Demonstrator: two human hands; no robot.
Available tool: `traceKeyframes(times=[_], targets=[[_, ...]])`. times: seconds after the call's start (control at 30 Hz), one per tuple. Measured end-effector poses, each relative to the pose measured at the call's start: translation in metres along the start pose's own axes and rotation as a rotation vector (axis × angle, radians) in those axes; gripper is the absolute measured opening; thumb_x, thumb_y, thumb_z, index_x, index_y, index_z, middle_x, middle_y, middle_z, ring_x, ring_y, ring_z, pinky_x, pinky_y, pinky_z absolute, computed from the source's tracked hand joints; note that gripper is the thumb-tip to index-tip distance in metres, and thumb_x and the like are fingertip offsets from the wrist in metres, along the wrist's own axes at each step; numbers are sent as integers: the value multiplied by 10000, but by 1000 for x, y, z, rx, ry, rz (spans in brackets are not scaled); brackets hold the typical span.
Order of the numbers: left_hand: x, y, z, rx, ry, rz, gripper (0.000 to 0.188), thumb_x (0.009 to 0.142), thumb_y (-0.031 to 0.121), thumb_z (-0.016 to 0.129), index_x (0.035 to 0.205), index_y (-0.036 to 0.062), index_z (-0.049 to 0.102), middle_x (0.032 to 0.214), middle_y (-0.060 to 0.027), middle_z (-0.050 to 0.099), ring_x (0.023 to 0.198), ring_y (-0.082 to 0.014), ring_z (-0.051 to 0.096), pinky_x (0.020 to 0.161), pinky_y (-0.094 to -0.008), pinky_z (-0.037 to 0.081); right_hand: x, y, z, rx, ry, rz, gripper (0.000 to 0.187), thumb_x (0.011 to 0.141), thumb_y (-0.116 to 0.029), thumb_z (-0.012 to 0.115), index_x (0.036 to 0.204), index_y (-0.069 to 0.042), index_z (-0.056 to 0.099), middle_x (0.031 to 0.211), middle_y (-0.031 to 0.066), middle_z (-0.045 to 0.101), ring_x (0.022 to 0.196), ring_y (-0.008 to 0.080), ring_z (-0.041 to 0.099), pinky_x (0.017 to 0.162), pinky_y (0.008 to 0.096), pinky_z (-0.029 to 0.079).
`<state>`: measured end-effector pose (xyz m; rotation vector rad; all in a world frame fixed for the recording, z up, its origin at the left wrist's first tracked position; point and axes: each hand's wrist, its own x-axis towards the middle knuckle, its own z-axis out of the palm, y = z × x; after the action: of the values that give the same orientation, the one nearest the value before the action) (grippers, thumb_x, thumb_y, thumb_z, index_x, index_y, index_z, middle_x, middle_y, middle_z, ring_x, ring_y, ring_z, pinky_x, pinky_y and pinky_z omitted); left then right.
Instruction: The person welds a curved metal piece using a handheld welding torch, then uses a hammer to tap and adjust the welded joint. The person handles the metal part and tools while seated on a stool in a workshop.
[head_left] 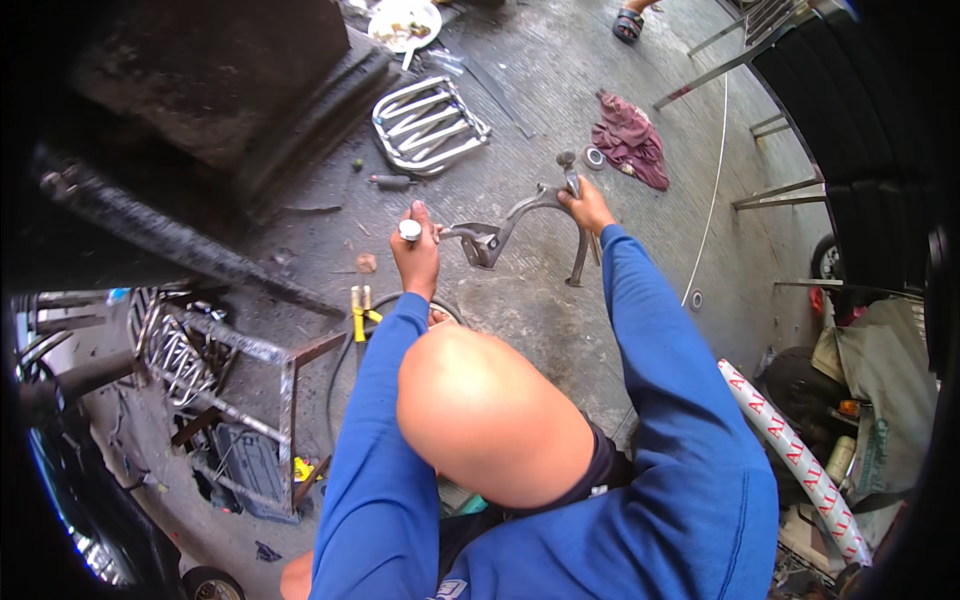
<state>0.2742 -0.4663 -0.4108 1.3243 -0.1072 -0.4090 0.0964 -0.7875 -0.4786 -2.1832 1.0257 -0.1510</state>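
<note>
My left hand (418,262) is closed around a rod-like piece with a round, pale end (410,230); most of it is hidden in the fist. Beside its fingers is the left end of a dark, curved metal stand (503,229) with a bracket plate, resting on the floor. My right hand (588,207) is closed around a hammer (568,162), its head up past the thumb and a wooden handle showing below the fist. The hammer lies over the curved part of the stand, and I cannot tell whether the two touch.
Beyond the stand lie a tubular metal rack (425,125), a dark red cloth (630,140), a tape-like roll (594,158) and a plate of scraps (405,25). Yellow-handled cutters (361,312) are left of my knee. A welded frame (290,420) stands left, a wrapped tube (795,460) right.
</note>
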Motion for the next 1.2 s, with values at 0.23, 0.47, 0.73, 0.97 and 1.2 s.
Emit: traceKeyframes(times=[0.23,0.47,0.73,0.97,1.2], targets=[[36,-128,16,-37,228,-252,470,1051,414,642,731,82,554,625,26,490,587,-82,492,567,-289,434,-34,9,44,-116,213,113,502,945,-334,742,1288,-10,571,935,204,702,965,355,701,871,478,534],[98,-133,30,36,35,-74,518,1034,412,664,679,46,576,564,-4,549,509,-89,539,487,-304,404,-132,-34,90,-39,13,300,495,1022,-484,630,1174,-14,607,682,139,592,684,229,627,654,420,494],[105,-141,36,229,151,41,538,1047,389,623,714,-34,614,565,-57,566,551,-95,487,524,-346,399,-128,-25,118,98,-51,266,533,1051,-527,564,1090,4,591,728,222,621,696,381,643,687,471,480],[112,-155,33,275,158,130,548,1047,385,616,715,-50,609,561,-91,586,526,-136,538,526,-364,425,-120,-99,39,183,271,-126,455,1080,-455,555,934,-24,544,620,99,494,531,124,464,470,361,358],[118,-151,36,317,182,85,416,1016,273,656,755,-49,623,596,-55,609,565,-88,508,537,-338,422,-134,-26,119,-253,-50,214,464,1079,-461,522,1135,-1,541,830,318,679,763,479,696,667,544,522]])
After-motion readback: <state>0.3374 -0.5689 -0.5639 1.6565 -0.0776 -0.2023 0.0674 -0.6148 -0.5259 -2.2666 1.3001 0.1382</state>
